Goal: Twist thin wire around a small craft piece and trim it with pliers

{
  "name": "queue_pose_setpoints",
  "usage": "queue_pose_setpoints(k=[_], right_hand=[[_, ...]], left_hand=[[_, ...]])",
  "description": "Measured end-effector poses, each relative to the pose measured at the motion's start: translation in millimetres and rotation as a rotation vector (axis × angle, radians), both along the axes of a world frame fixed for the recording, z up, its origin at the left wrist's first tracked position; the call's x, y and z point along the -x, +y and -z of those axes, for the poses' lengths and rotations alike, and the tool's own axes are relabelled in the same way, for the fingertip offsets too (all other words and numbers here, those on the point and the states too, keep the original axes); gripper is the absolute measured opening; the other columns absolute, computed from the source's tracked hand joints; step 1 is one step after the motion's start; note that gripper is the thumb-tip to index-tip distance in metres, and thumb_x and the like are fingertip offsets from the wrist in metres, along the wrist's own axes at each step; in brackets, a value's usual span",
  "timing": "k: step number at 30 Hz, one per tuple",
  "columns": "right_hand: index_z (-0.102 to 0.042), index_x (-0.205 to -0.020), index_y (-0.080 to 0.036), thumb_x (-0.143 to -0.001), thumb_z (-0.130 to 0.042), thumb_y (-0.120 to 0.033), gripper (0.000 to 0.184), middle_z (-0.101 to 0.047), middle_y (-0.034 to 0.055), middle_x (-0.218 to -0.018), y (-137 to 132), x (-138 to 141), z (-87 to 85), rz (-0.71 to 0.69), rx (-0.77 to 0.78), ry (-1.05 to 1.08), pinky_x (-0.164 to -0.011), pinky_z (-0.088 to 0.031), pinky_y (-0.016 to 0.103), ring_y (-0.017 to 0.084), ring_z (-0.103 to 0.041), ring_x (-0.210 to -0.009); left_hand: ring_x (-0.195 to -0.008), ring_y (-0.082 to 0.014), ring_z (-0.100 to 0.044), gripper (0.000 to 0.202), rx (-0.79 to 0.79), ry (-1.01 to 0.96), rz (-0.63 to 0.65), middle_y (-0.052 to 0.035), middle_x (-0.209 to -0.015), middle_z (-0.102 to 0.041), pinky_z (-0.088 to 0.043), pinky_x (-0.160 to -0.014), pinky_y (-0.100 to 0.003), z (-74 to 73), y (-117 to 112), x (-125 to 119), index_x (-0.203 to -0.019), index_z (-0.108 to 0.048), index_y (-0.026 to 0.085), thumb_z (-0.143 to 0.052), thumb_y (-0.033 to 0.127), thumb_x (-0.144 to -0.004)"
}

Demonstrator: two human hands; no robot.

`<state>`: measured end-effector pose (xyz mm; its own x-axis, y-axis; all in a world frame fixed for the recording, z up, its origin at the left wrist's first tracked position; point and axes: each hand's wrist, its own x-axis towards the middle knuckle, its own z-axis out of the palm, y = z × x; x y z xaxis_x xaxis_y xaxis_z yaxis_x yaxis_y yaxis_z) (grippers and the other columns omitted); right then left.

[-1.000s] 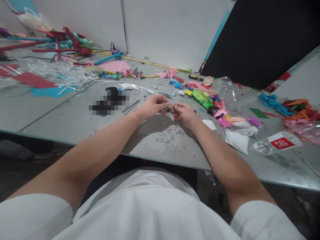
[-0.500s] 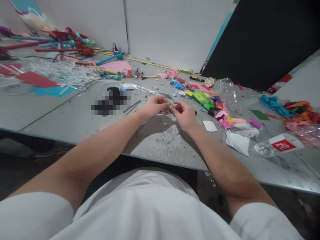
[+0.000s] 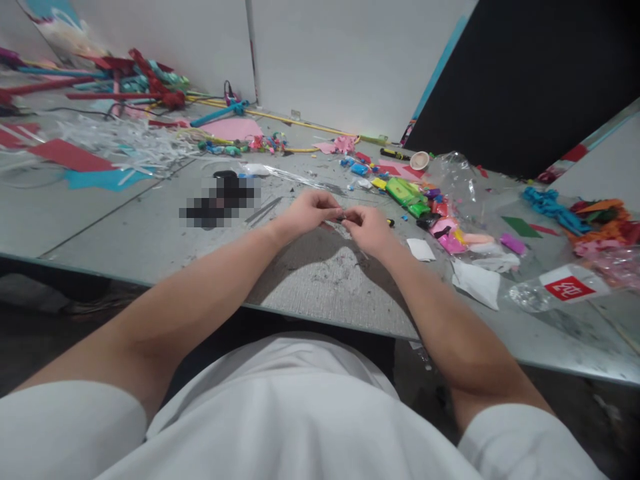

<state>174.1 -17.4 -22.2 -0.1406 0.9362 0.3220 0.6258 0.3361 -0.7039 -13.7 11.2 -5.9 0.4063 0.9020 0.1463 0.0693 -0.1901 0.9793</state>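
My left hand (image 3: pixel 311 210) and my right hand (image 3: pixel 366 227) meet above the middle of the grey table (image 3: pixel 330 293). The fingertips of both are pinched close together, almost touching. Whatever lies between them is too small and too hidden to name. Just beyond my right hand, a black and yellow piece (image 3: pixel 391 223) shows on the table. Thin grey strips (image 3: pixel 264 211) lie to the left of my left hand. Small dark scraps are scattered on the surface beneath both hands.
Colourful clay packets (image 3: pixel 400 191) lie right of my hands, by a white paper piece (image 3: pixel 421 249). A clear plastic bottle (image 3: pixel 570 288) rests at the right. White paper shreds (image 3: pixel 135 143) and red paper (image 3: pixel 73 155) spread left. A yellow-black cutter (image 3: pixel 395 154) lies farther back.
My fingertips have come closer together, with the right hand shifting slightly left. More of the black and yellow piece shows beside my right hand.
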Motion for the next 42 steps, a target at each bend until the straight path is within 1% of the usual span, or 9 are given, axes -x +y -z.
queue_pose_setpoints(k=[5,9,13,17,23,28,35,39,42], right_hand=[[-0.068,-0.082,-0.02,-0.089,-0.067,-0.015,0.009,-0.07,0.0056,-0.086,6,-2,2.5,-0.031,-0.002,-0.046,-0.083,-0.049,0.038,0.022,-0.062,-0.083],[-0.064,-0.082,-0.021,-0.092,-0.066,-0.02,0.009,-0.065,0.0036,-0.086,10,-3,4.6,-0.115,0.035,-0.029,-0.08,-0.045,0.035,0.02,-0.057,-0.083],[-0.061,-0.086,-0.024,-0.096,-0.064,-0.03,0.013,-0.055,-0.0018,-0.073,12,-9,6.6,-0.242,0.176,0.033,-0.067,-0.042,0.033,0.017,-0.05,-0.067],[-0.059,-0.083,-0.024,-0.092,-0.073,-0.038,0.022,-0.051,-0.0029,-0.072,13,-18,5.7,-0.399,0.301,0.14,-0.065,-0.037,0.032,0.016,-0.046,-0.066],[-0.051,-0.078,-0.024,-0.078,-0.084,-0.039,0.035,-0.048,-0.004,-0.073,9,-13,1.9,-0.198,-0.026,-0.076,-0.066,-0.032,0.033,0.015,-0.042,-0.069],[-0.046,-0.073,-0.024,-0.082,-0.073,-0.027,0.029,-0.051,-0.0009,-0.075,2,-3,1.1,-0.136,-0.289,-0.231,-0.071,-0.035,0.034,0.017,-0.046,-0.073],[-0.06,-0.076,-0.021,-0.09,-0.072,-0.036,0.024,-0.06,0.0034,-0.076,-3,-4,-1.2,-0.077,-0.375,-0.309,-0.073,-0.038,0.035,0.02,-0.05,-0.075],[-0.058,-0.072,-0.022,-0.093,-0.068,-0.04,0.03,-0.058,0.0033,-0.072,-7,-3,-3.7,-0.054,-0.381,-0.304,-0.073,-0.037,0.036,0.019,-0.048,-0.073],[-0.053,-0.069,-0.023,-0.1,-0.055,-0.038,0.034,-0.055,0.0043,-0.071,-8,-4,-7.4,-0.083,-0.36,-0.284,-0.074,-0.037,0.037,0.02,-0.048,-0.073]], left_hand=[[-0.067,-0.0099,-0.066,0.013,-0.04,0.035,0.003,-0.0018,-0.072,-0.072,-0.057,-0.066,-0.022,2.7,3,-3,-0.079,-0.072,0.014,-0.075,0.01,-0.091],[-0.065,-0.0085,-0.064,0.013,-0.073,0.055,0.022,-0.0012,-0.07,-0.072,-0.055,-0.065,-0.02,2.7,5,-2,-0.078,-0.073,0.014,-0.074,0.009,-0.09],[-0.065,-0.0094,-0.065,0.012,-0.072,0.085,0.045,-0.0012,-0.071,-0.072,-0.056,-0.063,-0.02,-0.7,3,-1,-0.079,-0.074,0.014,-0.074,0.01,-0.09],[-0.062,-0.009,-0.064,0.014,-0.069,0.118,0.064,-0.0005,-0.069,-0.07,-0.054,-0.06,-0.019,-6.1,-3,-1,-0.079,-0.073,0.014,-0.073,0.008,-0.091],[-0.064,-0.0092,-0.064,0.02,-0.083,0.12,0.039,-0.0003,-0.071,-0.069,-0.052,-0.061,-0.02,-9.6,-11,-3,-0.077,-0.065,0.015,-0.073,0.013,-0.095],[-0.058,-0.0076,-0.059,0.026,-0.072,0.123,-0.026,0.0025,-0.063,-0.062,-0.046,-0.057,-0.019,-9.2,-9,-5,-0.074,-0.06,0.016,-0.073,0.012,-0.097],[-0.066,-0.0092,-0.065,0.02,-0.043,0.11,-0.043,0.001,-0.074,-0.066,-0.058,-0.067,-0.024,-8.8,-10,-4,-0.08,-0.063,0.015,-0.07,0.013,-0.098],[-0.066,-0.0093,-0.065,0.02,-0.053,0.12,-0.046,0.0006,-0.075,-0.065,-0.059,-0.065,-0.023,-7.3,-7,-4,-0.079,-0.063,0.015,-0.069,0.012,-0.098],[-0.064,-0.0086,-0.063,0.019,-0.079,0.126,-0.051,0.0005,-0.076,-0.065,-0.057,-0.061,-0.021,-6.5,-5,-3,-0.079,-0.064,0.015,-0.071,0.013,-0.097]])
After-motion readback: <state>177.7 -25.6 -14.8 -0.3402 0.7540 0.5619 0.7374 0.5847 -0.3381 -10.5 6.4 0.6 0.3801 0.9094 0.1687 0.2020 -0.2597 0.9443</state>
